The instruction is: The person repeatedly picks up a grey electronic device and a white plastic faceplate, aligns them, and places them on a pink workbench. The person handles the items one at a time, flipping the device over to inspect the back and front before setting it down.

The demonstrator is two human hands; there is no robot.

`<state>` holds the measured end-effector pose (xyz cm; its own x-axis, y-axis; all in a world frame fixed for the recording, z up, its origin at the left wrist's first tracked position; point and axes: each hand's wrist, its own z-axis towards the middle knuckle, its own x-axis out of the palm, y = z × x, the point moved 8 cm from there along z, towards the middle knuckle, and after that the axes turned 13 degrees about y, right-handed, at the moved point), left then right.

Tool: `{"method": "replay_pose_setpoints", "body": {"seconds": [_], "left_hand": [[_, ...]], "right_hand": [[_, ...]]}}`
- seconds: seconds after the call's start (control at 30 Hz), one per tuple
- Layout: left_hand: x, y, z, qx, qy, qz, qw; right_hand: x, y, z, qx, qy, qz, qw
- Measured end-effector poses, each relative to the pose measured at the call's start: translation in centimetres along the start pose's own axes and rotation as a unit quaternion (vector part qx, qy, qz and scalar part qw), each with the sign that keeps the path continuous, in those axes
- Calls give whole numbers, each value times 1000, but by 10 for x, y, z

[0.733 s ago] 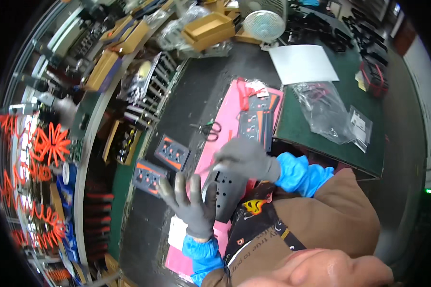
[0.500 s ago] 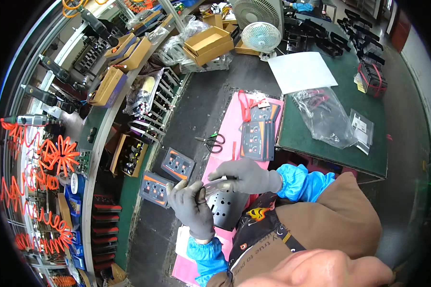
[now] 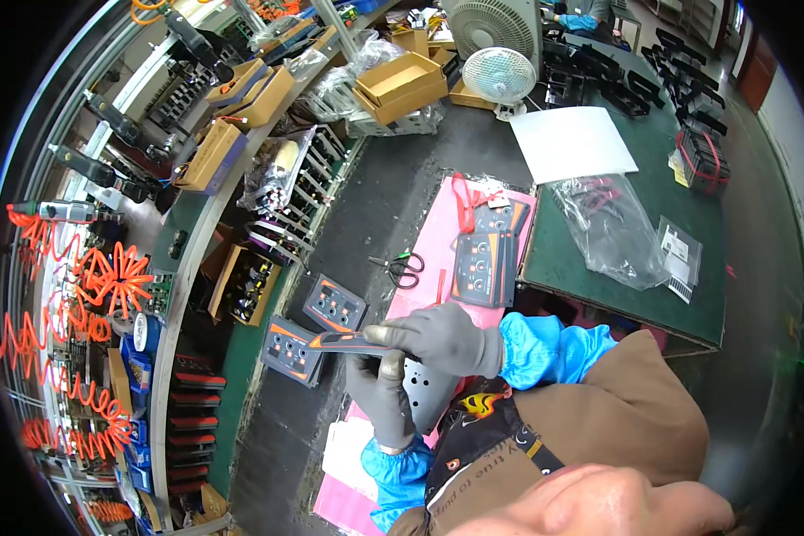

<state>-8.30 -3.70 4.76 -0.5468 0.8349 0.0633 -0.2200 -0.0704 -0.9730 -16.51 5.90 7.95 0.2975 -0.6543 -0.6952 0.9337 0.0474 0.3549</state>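
Note:
A grey faceplate with orange trim (image 3: 347, 342) is tilted nearly edge-on between my gloved hands. My right hand (image 3: 447, 339) grips its right end, thumb and fingers closed. From below, my left hand (image 3: 380, 399) supports it with the thumb raised; its fingers are partly hidden behind the plate. Beneath my hands a grey plate with round holes (image 3: 431, 390) lies over the pink mat (image 3: 426, 239). Two printed panel stacks, a rear one (image 3: 334, 304) and a nearer one (image 3: 292, 347), sit left of my hands. More printed panels (image 3: 484, 265) rest on the mat, near black-handled scissors (image 3: 406, 270).
At left, a shelf holds cardboard boxes (image 3: 210, 159) and coiled orange hoses (image 3: 116, 284). Farther back stand an open carton (image 3: 402, 87) and a small fan (image 3: 498, 74). A green table (image 3: 630, 299) at right carries a white sheet (image 3: 573, 143) and a clear bag (image 3: 609, 230).
The thin piece between my hands has turned and now shows a grey face with orange trim, extending left over the nearer stack. My left hand has shifted right and under it.

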Motion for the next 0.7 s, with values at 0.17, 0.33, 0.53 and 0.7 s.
{"method": "replay_pose_setpoints", "body": {"seconds": [0.17,0.33,0.53,0.7], "left_hand": [[-5,-2,0,-4,18,4,1000],[-5,-2,-9,18,-39,28,999],[-19,5,-28,105,-117,26,987],[-16,5,-41,146,-205,3,968]], "right_hand": [[10,1,-5,39,10,101,994],[19,0,-6,53,9,177,983],[18,13,-4,30,24,223,974],[16,26,1,-25,58,210,976]]}}
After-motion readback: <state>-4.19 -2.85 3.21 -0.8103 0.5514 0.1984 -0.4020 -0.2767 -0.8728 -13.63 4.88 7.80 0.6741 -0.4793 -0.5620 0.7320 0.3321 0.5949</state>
